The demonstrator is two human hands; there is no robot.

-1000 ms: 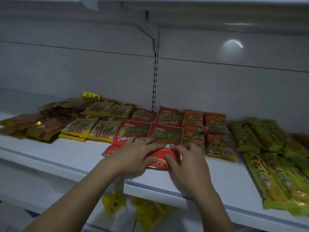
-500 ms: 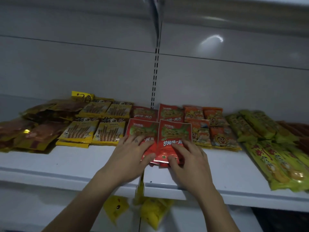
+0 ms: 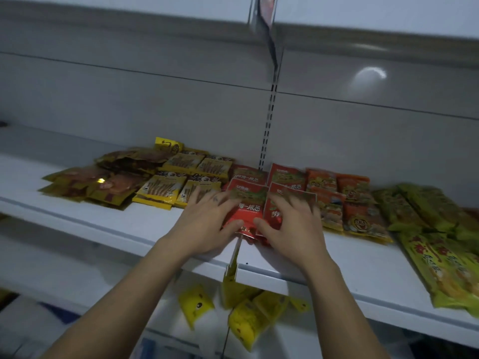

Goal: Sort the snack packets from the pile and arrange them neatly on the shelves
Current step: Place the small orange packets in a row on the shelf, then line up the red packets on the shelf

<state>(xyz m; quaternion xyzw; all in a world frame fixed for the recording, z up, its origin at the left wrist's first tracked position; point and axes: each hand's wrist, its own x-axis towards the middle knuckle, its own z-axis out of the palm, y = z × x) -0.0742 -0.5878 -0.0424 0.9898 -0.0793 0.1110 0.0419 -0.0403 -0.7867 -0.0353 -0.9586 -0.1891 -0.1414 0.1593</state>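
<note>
White shelf (image 3: 116, 218), left to right: brown packets (image 3: 103, 182), yellow packets (image 3: 166, 190), red packets (image 3: 247, 206), orange packets (image 3: 357, 200), green packets (image 3: 427, 229).

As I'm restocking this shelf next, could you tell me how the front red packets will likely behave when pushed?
Probably slippery: the red packets look glossy and lie on a smooth white shelf. Likely thin and floppy, as their near edge crumples between the left hand and right hand. They overlap, so they may ride over each other.

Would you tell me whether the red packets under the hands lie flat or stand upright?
Flat: the red packets lie face up on the shelf, left hand and right hand resting on them.
</note>
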